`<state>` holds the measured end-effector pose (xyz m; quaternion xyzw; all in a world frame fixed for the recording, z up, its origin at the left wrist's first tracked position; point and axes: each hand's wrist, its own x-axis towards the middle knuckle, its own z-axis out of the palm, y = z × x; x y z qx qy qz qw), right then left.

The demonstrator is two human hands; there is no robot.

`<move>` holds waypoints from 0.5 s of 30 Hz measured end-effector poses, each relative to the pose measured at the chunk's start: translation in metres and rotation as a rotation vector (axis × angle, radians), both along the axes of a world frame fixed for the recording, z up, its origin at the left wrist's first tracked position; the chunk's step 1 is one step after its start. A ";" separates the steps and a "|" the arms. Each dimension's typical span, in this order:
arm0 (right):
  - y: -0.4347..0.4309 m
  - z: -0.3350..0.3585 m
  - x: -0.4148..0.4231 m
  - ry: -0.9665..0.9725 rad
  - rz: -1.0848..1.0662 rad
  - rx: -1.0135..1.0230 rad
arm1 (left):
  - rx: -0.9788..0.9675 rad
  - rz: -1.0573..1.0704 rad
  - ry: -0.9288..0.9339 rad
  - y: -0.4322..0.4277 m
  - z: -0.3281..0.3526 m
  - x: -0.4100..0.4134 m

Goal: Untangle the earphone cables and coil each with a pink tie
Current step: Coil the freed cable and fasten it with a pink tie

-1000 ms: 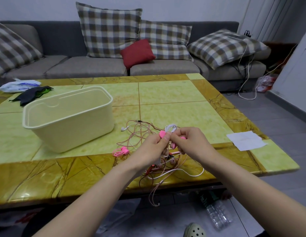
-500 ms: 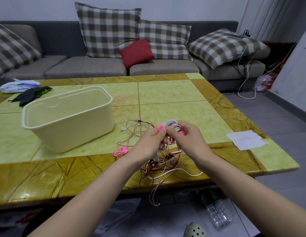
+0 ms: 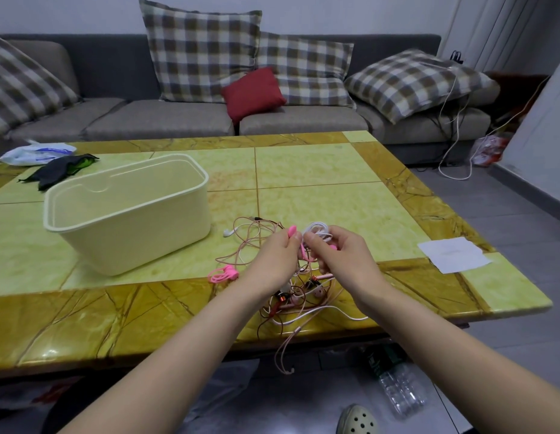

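My right hand [image 3: 339, 258] holds a small coil of white earphone cable [image 3: 317, 229] above the table. My left hand [image 3: 277, 256] pinches one end of a pink tie [image 3: 292, 230] that wraps the coil; the tie's other end shows under my right fingers. Below both hands lies a tangle of pink, white and dark red earphone cables [image 3: 299, 303], with one pink lead hanging over the table's front edge. A white earbud [image 3: 229, 232] lies left of the hands. A spare pink tie [image 3: 223, 274] rests on the table to the left.
A cream plastic bin [image 3: 128, 211] stands on the yellow-green marble table [image 3: 319, 195] at left. A white paper sheet [image 3: 454, 254] lies near the right edge. Dark cloth [image 3: 62, 169] and a plastic bag [image 3: 34, 153] sit far left. A sofa stands behind; a bottle [image 3: 397, 383] lies on the floor.
Both hands have risen slightly and moved a little away from me with the white coil. The left fingers have shifted along the pink tie's end.
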<state>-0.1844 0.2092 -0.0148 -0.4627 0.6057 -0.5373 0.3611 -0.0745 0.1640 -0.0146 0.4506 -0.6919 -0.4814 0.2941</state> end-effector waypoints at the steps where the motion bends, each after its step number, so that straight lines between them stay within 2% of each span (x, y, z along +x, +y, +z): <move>1: 0.000 0.001 -0.001 -0.044 0.015 0.020 | 0.007 0.015 0.019 -0.001 0.000 0.000; 4: 0.001 0.001 -0.005 -0.167 0.079 0.084 | 0.052 0.068 0.122 -0.005 0.003 0.004; 10: 0.007 -0.004 -0.010 -0.227 0.192 0.138 | 0.073 -0.001 0.252 0.002 0.005 0.007; 15: 0.007 -0.005 -0.011 -0.236 0.177 0.181 | 0.104 -0.034 0.284 0.002 0.006 0.009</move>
